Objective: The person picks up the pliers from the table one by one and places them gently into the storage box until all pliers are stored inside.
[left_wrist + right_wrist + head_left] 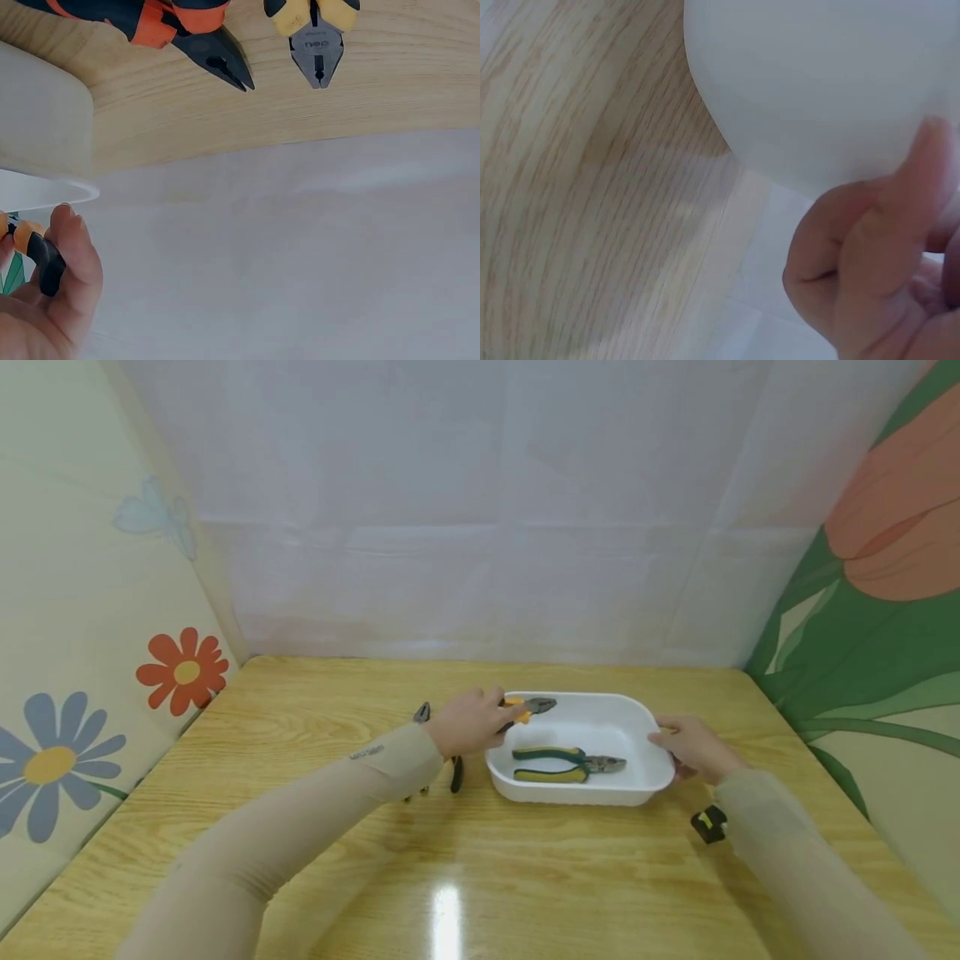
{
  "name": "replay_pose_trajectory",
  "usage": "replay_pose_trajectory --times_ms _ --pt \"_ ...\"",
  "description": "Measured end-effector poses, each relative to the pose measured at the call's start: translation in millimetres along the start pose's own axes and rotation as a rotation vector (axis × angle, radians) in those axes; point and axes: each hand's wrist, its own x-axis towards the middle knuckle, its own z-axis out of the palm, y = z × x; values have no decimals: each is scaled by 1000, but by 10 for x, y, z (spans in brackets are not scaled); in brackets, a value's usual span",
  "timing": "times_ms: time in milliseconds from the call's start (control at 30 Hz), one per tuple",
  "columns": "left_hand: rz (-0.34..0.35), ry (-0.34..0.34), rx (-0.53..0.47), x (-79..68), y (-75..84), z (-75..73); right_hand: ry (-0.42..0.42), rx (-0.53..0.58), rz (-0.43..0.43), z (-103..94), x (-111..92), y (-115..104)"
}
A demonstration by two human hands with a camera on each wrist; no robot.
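Observation:
My left hand (471,722) grips a pair of pliers (538,705) by its orange and black handles, the metal nose reaching over the left end of a white plastic tub (637,795). The left wrist view shows a black handle end (46,262) of these pliers between the fingers and thumb. Inside the tub lie combination pliers (551,774) with green and yellow handles, nose to the right. At the tub's right end my right hand (693,745) holds the rim, thumb on top. In the right wrist view, its curled fingers (817,255) are against the tub's wall.
Left of the tub, partly hidden by my left arm, more pliers (422,712) lie on the wooden table (360,893). Two of them are orange-handled pliers (217,56) and yellow-handled pliers (319,49). A small black and yellow object (708,824) sits beside my right sleeve.

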Motion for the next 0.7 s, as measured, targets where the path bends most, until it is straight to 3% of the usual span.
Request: replay_pose_trajectory --times_ms 267,433,700 --pt "1 -82 -1 102 -13 -17 5 15 -6 14 -3 -11" --pt "-3 -131 55 179 32 -17 4 22 -1 23 -12 -22" --pt "53 -105 116 328 103 74 0 11 1 9 -23 -22"
